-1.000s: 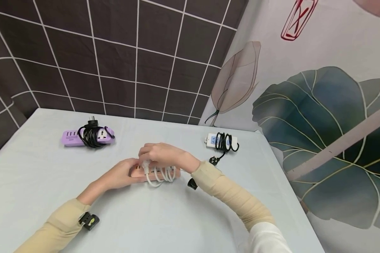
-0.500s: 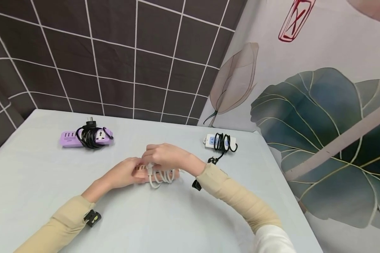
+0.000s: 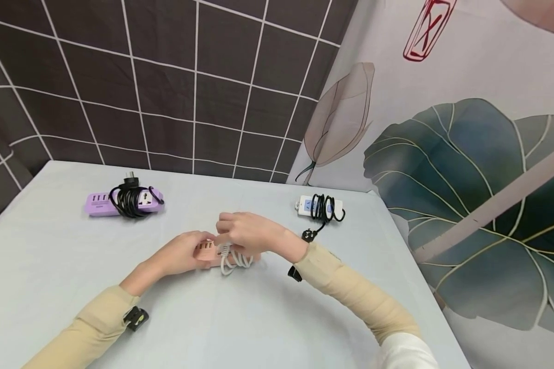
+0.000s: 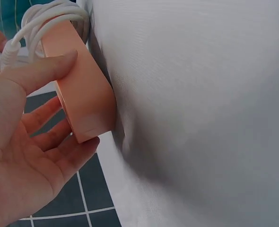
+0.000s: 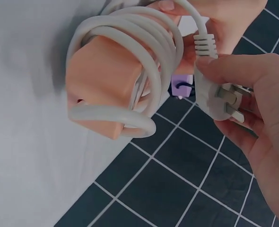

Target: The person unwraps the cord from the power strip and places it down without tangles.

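An orange-pink power strip (image 3: 206, 252) lies on the white table in the middle of the head view, its white cord (image 5: 120, 28) wound round it in several loops. My left hand (image 3: 181, 253) grips the strip's left end, thumb along the near side and fingers on the far side in the left wrist view. Above the strip, my right hand (image 3: 248, 231) pinches the white plug (image 5: 210, 97) between thumb and fingers. The plug's metal prongs face toward the palm in the right wrist view, and the cord bends away from its ribbed neck.
Toward the back left of the table lies a purple power strip (image 3: 100, 205) wrapped in black cord. A white power strip (image 3: 306, 205) with black cord and a black plug (image 3: 309, 235) sits at the back right. A dark tiled backdrop (image 3: 166, 92) rises behind the table (image 3: 240, 328).
My right hand has moved a little to the right with the white plug, along the strip. The left hand keeps its hold on the strip's left end.
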The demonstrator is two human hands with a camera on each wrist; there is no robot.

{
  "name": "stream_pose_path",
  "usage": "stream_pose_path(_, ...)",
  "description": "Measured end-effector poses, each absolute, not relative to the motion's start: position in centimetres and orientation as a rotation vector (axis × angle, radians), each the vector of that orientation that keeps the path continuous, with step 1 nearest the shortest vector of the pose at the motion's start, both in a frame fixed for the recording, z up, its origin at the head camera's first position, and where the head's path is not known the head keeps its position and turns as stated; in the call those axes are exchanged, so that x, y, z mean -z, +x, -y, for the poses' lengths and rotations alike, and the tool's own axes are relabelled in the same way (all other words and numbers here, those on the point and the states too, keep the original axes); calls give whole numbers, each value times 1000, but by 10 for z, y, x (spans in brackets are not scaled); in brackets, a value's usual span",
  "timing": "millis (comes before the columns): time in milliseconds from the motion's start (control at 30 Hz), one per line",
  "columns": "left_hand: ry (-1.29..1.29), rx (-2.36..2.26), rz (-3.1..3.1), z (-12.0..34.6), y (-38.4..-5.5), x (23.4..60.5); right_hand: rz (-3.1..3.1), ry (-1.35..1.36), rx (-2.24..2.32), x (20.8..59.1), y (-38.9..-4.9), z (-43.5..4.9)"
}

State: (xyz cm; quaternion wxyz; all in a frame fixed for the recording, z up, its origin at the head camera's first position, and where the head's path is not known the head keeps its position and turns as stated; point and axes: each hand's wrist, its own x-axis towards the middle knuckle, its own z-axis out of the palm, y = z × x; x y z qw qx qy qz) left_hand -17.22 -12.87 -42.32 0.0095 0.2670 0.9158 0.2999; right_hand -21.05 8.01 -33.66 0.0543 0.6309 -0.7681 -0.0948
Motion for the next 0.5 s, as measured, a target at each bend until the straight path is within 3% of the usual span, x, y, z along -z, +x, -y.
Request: stream_pose_path(500, 812, -906, -2914, 118, -171, 421, 2335, 1897, 308, 341, -204, -95)
